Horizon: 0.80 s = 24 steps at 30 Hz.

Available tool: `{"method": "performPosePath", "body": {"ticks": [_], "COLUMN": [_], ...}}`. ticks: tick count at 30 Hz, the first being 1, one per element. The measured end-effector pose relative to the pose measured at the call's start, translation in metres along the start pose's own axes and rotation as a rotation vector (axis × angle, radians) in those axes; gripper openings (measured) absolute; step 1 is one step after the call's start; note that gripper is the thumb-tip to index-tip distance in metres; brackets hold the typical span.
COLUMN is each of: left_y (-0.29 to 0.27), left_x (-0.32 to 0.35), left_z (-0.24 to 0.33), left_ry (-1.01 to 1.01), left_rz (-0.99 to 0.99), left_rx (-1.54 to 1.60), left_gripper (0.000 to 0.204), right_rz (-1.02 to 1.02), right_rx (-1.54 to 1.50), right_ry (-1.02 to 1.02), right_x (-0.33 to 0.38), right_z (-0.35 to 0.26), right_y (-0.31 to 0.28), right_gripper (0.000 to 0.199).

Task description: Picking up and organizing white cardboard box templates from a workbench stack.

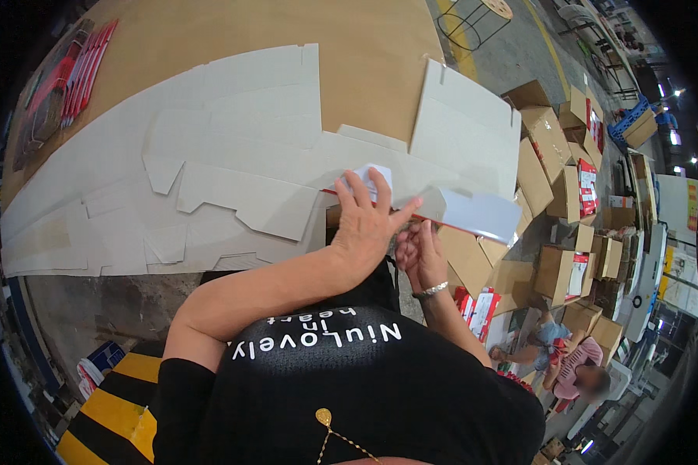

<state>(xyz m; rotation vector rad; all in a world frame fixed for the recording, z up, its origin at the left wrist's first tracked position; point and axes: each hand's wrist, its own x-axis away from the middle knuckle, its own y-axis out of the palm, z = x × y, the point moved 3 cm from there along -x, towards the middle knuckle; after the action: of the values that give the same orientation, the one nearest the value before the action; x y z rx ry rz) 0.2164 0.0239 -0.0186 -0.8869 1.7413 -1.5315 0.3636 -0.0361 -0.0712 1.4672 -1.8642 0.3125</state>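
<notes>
Two hands [362, 232]; one cardboard stack [279, 167]

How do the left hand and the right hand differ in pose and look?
The left hand reaches over the near edge of the white cardboard, fingers spread; the right hand sits lower in the picture, fingers curled. The left hand's wrist is bare, while the right hand's wears a bracelet. Both hands are ungloved.
</notes>
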Motion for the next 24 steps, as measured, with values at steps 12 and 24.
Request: {"method": "performPosePath", "body": {"ticks": [12,24], "left_y": [-0.013,-0.012], "left_x": [-0.005,0.097], "left_z": [-0.017,-0.137], "left_ry": [0.29,0.028], "left_rz": [0.208,-0.208], "left_rx": [0.53,0.234], "left_gripper": [0.08,0.083], "right_rz": [0.129,-0.37], "right_rx": [1.456,1.925], "right_ry": [-1.413,-1.214], "right_x": [-0.001,-0.037], "right_z": [-0.107,-0.074], "right_y": [0.064,0.098], "right_gripper": [0.038,0.059]}}
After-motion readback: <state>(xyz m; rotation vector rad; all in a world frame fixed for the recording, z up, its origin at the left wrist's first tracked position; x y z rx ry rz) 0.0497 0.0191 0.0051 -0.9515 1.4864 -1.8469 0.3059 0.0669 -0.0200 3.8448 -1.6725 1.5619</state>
